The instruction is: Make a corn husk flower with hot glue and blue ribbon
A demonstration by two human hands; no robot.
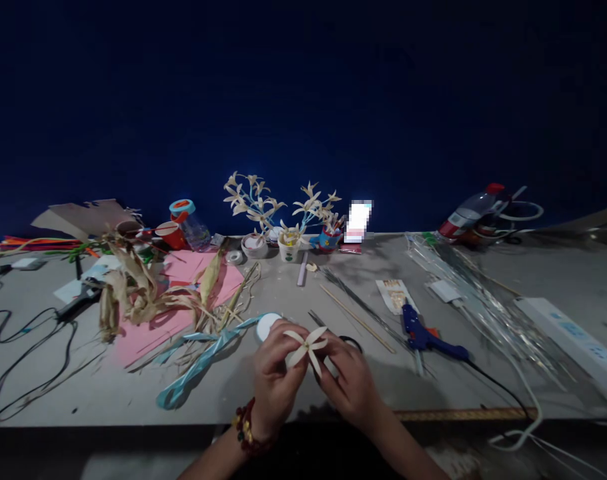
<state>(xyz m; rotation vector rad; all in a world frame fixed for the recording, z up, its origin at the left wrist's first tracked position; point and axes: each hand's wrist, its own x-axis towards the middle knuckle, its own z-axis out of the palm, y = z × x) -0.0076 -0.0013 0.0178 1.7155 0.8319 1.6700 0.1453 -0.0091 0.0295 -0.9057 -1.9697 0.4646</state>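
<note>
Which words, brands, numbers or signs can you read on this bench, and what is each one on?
None can be read.
White cup: green mark, too small to make out.
Red-capped bottle: label too blurred.
White strip at right: blue markings, too small.
White packet: tan marks, unclear whether print.
Bright screen: pixelated, nothing legible.

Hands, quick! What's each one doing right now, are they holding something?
Left hand: closed, holding the pale flower.
Right hand: fingers curled at the same flower; whether it grips too can't be told.
</note>
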